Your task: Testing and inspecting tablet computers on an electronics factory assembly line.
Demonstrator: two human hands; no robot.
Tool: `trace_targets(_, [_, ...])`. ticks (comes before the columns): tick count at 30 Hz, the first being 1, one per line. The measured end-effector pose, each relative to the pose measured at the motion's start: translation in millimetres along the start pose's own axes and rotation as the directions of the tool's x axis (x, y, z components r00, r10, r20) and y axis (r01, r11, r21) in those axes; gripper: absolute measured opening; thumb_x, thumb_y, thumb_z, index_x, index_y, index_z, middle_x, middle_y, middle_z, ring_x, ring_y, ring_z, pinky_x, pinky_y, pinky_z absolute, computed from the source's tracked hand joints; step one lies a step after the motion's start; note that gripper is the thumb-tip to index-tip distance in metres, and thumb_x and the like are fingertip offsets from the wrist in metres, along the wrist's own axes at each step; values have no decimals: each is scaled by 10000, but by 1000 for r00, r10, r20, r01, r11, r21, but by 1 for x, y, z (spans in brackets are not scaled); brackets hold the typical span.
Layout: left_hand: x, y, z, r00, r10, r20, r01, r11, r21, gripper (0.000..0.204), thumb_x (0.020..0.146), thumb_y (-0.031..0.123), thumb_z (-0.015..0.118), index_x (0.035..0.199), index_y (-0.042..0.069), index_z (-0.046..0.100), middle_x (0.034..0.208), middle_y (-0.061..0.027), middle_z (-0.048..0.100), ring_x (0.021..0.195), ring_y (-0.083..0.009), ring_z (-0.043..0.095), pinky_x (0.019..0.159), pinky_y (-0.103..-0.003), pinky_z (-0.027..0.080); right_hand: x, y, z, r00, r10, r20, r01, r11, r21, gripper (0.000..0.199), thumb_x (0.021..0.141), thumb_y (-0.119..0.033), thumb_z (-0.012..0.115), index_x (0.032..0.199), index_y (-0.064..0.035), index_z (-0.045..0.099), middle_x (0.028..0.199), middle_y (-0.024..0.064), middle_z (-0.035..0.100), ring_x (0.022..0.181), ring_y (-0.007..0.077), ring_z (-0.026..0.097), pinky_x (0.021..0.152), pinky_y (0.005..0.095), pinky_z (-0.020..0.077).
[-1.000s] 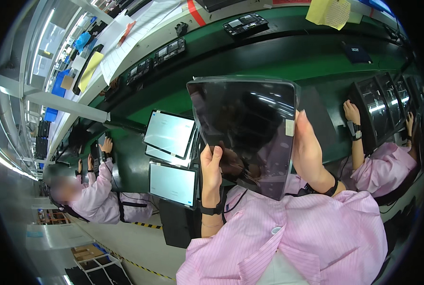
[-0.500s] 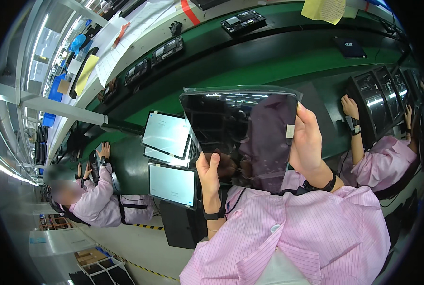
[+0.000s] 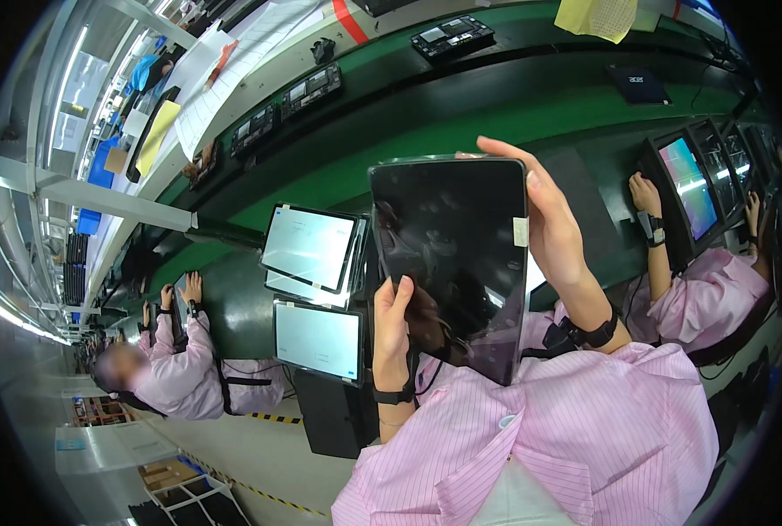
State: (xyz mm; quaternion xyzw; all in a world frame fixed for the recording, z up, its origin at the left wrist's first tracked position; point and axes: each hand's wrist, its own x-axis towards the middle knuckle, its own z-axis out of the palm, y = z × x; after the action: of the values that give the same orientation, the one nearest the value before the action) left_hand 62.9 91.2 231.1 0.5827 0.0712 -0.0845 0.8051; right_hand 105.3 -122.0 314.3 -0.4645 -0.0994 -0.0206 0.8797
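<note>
A dark tablet (image 3: 456, 254) is held up in front of my chest, tilted, its glossy black screen toward me. Clear film shows along its top edge, and a small pale tab (image 3: 520, 231) sits on its right edge. My left hand (image 3: 392, 329) grips the lower left edge, thumb on the front and fingers hidden behind. My right hand (image 3: 555, 223) is closed about the upper right corner, one finger stretched past the top edge and others out of sight behind the tablet. Left of it, lit tablets (image 3: 310, 245) lie stacked, with another lit tablet (image 3: 318, 340) nearer me.
Beyond the green-black bench (image 3: 356, 167), opened devices (image 3: 312, 89) line the raised ledge. A dark panel (image 3: 638, 85) lies far right. On the right, a co-worker's hand (image 3: 646, 193) is beside a rack of screens (image 3: 690, 186). Another co-worker (image 3: 176, 373) works at left.
The tablet has turned and shifted right, its lower end nearer my chest. My right hand has moved up to its upper corner. A screen in the right-hand rack has lit up in colour.
</note>
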Motion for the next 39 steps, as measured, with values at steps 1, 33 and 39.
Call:
trace_targets(1, [2, -3, 0, 999, -33, 4, 33, 999, -26, 202, 905, 234, 516, 857, 42, 556, 693, -11, 579, 597, -82, 550, 550, -219, 431, 4, 0, -3, 1000, 16, 23, -16, 1000, -18, 408, 932, -255, 328, 1233, -5, 447, 1171, 93, 540, 1047, 138, 518, 889, 263, 405])
trace_targets(33, [13, -26, 7, 965, -259, 41, 261, 962, -83, 154, 904, 238, 523, 891, 103, 595, 804, 21, 597, 736, -75, 552, 655, -208, 422, 13, 12, -48, 992, 94, 84, -98, 995, 35, 388, 913, -220, 420, 1225, 6, 466, 1192, 112, 527, 986, 154, 574, 752, 288, 527])
trace_targets(39, [10, -26, 6, 959, -279, 47, 282, 957, -74, 202, 914, 259, 503, 909, 70, 573, 789, 16, 565, 694, -71, 546, 606, -205, 432, 10, 11, -49, 993, 95, 73, -97, 995, 29, 381, 917, -215, 407, 1221, 7, 469, 1193, 115, 528, 984, 155, 578, 751, 292, 526])
